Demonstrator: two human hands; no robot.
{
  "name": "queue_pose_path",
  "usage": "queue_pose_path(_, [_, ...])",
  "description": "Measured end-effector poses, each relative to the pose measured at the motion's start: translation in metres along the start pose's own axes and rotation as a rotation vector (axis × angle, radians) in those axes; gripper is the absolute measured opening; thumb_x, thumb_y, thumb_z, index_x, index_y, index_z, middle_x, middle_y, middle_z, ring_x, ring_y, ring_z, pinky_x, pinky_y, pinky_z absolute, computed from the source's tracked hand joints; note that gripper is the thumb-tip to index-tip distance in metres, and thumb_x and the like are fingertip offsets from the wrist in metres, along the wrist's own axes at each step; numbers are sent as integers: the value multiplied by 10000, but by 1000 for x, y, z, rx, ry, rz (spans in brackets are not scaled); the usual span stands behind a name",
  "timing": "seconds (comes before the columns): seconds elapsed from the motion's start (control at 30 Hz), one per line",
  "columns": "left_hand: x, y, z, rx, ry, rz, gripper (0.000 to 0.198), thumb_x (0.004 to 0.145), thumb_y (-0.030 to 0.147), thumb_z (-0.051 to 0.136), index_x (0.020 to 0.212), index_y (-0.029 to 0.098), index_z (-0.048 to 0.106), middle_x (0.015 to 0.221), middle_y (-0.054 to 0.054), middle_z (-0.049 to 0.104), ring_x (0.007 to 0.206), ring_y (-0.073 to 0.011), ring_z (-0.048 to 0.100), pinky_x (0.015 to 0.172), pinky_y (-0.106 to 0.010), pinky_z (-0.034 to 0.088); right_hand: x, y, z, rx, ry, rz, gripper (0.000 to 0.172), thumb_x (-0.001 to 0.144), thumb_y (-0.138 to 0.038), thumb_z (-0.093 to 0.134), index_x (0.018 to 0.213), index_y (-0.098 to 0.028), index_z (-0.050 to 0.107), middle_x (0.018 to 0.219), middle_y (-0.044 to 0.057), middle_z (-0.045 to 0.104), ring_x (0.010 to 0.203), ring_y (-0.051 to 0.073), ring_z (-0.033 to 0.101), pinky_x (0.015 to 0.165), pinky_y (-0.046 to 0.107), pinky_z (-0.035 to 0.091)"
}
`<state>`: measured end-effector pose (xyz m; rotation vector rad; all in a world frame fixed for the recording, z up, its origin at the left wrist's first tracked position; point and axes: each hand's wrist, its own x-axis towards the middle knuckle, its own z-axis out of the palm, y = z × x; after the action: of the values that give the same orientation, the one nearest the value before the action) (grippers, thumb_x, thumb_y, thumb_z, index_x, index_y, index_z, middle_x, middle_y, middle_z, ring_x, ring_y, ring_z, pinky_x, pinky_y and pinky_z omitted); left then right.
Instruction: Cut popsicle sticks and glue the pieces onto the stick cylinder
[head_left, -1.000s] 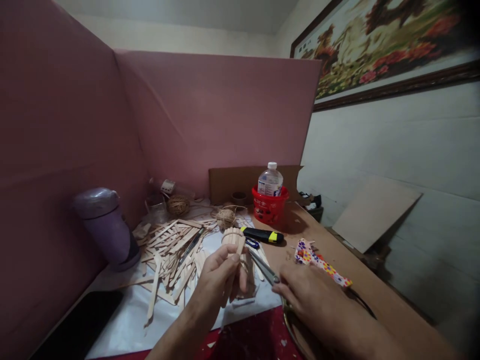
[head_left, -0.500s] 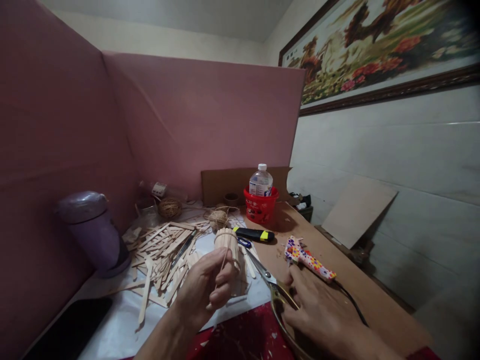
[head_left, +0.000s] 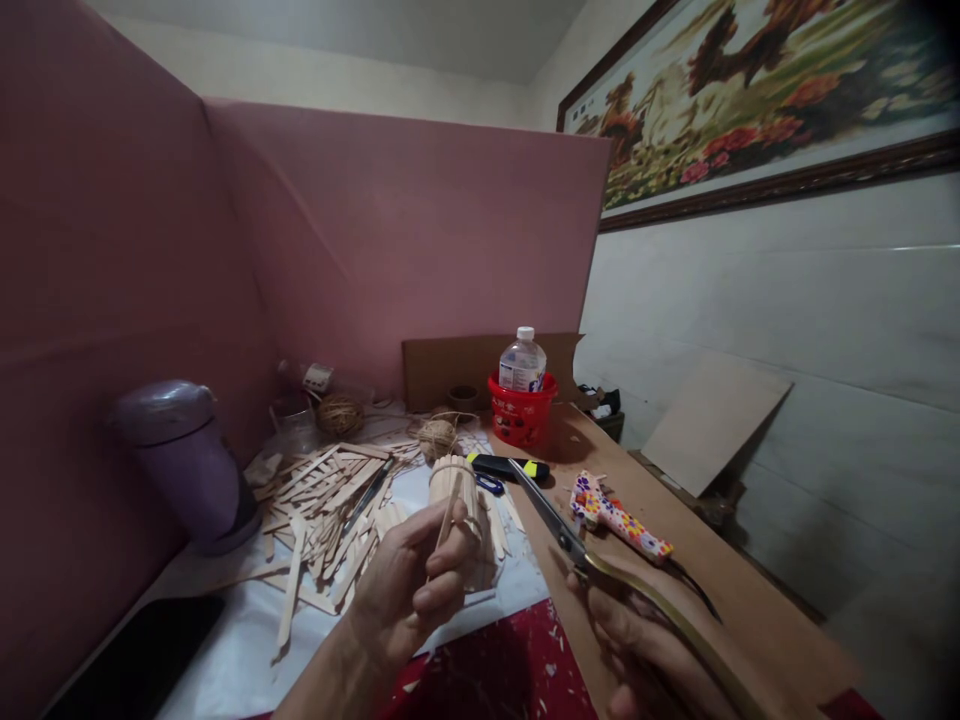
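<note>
My left hand [head_left: 420, 565] is closed with a strand of twine [head_left: 448, 505] pinched in its fingers. Just behind those fingers stands a small barrel of upright craft sticks [head_left: 454, 480], with twine around its top; the hand hides part of it. In my right hand [head_left: 630, 625] are large scissors [head_left: 574, 545] with gold handles, the blades pointing up and away, near a black and yellow utility knife [head_left: 510, 468]. The twine runs back toward a ball of twine [head_left: 437, 437] behind the barrel.
Loose craft sticks [head_left: 330, 490] cover white paper at the left, near a purple flask [head_left: 191, 470]. A red bucket [head_left: 523, 418] holding a plastic bottle [head_left: 523, 362] stands at the back. A flowered glue gun [head_left: 619, 520] with a cord lies on the cardboard at the right.
My right hand has picked the scissors up off the table, and their blades have swung up and to the right. The left hand stays at the barrel with the twine.
</note>
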<state>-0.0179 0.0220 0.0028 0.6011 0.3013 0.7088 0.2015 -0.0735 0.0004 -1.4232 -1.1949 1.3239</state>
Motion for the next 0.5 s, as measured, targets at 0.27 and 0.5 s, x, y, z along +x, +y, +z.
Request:
queue_pose_path(0.27, [5, -12, 17, 278, 160, 239, 218, 872, 279, 435, 700, 160, 496, 456, 51, 450, 251, -55, 358, 240, -145, 235, 1, 3, 30, 135, -149, -24, 613, 600, -805, 522, 785, -222, 558, 522, -31, 447, 396, 87, 388, 380, 209, 350])
queue_pose_path(0.5, [4, -20, 16, 577, 240, 352, 230, 873, 363, 478, 736, 180, 459, 472, -6, 604, 373, -118, 534, 387, -199, 406, 9, 20, 50, 71, -161, -194, 791, 496, -878, 484, 894, -195, 504, 557, -60, 407, 402, 44, 304, 352, 169, 230])
